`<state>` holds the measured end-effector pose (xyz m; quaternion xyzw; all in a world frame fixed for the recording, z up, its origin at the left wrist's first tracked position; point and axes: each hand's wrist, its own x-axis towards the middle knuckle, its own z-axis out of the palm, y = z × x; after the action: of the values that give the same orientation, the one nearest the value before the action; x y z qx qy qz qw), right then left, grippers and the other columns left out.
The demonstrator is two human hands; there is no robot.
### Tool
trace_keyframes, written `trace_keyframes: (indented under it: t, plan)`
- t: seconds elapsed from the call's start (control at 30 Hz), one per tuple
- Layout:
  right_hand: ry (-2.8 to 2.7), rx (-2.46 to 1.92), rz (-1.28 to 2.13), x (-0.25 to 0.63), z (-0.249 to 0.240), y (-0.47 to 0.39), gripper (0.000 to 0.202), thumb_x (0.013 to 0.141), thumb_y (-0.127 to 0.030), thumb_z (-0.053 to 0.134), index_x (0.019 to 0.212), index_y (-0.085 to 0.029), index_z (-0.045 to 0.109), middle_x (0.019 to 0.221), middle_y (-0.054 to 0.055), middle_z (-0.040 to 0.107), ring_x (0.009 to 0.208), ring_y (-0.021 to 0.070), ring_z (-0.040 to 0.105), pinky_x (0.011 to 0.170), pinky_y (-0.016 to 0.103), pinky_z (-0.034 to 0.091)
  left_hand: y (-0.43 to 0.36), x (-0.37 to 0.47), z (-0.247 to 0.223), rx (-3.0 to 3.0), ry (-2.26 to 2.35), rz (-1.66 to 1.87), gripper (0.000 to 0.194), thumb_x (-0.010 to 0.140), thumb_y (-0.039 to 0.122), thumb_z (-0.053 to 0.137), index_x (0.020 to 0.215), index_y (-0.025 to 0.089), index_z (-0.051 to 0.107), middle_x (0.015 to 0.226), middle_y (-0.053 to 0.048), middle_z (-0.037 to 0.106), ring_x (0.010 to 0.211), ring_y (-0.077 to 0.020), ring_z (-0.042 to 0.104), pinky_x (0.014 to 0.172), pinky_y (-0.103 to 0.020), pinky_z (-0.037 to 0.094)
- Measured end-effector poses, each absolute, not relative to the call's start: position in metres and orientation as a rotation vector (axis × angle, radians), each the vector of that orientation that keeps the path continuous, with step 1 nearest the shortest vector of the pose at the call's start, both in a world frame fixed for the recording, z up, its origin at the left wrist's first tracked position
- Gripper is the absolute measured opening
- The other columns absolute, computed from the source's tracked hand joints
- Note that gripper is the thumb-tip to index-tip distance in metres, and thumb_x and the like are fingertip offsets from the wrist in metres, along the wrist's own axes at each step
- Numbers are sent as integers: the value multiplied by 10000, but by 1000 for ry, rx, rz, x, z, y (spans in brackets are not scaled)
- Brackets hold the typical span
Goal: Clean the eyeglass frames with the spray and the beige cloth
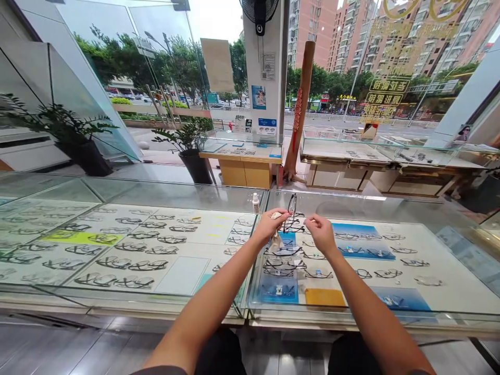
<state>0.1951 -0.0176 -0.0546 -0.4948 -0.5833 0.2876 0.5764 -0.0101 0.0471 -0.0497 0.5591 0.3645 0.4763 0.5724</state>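
Note:
My left hand (269, 225) is closed around a pale cloth (276, 242) and a pair of dark-rimmed eyeglasses (292, 204), which it holds tilted on edge above the glass counter. The cloth hangs below the fingers. Just to the right, my right hand (322, 234) is curled with thumb and forefinger pinched together, close to the eyeglasses; whatever lies between those fingertips is too small to make out. A small white bottle (255, 203) stands on the counter behind my left hand.
Under the glass of the long display counter (175, 190) lie several rows of eyeglasses (148, 264) and an orange-yellow piece (325, 298). Across the aisle stand another display case (242, 151), a wooden post (300, 109) and potted plants (195, 164).

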Motion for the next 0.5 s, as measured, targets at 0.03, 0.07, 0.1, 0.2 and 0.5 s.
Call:
trace_keyframes:
  t: [0.03, 0.07, 0.1, 0.2, 0.5]
  plan:
    - [-1377, -1145, 698, 189, -53, -7, 360, 880, -553, 703, 775, -209, 688, 509, -80, 316, 513, 113, 245, 532, 290, 215, 46, -9, -50, 1298, 868, 1123, 667, 601, 712, 916, 940, 160, 756, 769, -10, 680, 554, -67, 375, 535, -236, 285]
    - [-1377, -1134, 719, 185, -53, 0, 365, 878, -564, 702, 810, -206, 700, 509, -87, 297, 510, 109, 225, 528, 288, 195, 46, -9, -50, 1295, 884, 1126, 664, 594, 712, 919, 929, 162, 757, 758, -6, 675, 558, -70, 384, 539, -237, 295]
    - [-1376, -1125, 743, 182, -55, 4, 376, 881, -575, 696, 856, -201, 719, 509, -92, 287, 508, 107, 213, 525, 287, 184, 45, -8, -50, 1297, 898, 1129, 659, 594, 713, 917, 923, 165, 759, 748, -2, 670, 562, -74, 391, 542, -237, 303]
    - [-1370, -1107, 816, 180, -65, 2, 433, 886, -597, 695, 988, -183, 773, 507, -99, 280, 503, 104, 191, 516, 284, 165, 45, -6, -51, 1317, 925, 1135, 648, 613, 732, 897, 912, 171, 769, 733, 5, 663, 555, -77, 386, 535, -243, 288]
    - [-1333, -1099, 943, 184, -68, -3, 468, 841, -599, 788, 1021, -168, 813, 541, -99, 263, 537, 94, 187, 542, 285, 167, 46, -4, -57, 1275, 932, 1157, 614, 624, 674, 932, 917, 156, 778, 833, -41, 737, 627, -104, 509, 600, -248, 374]
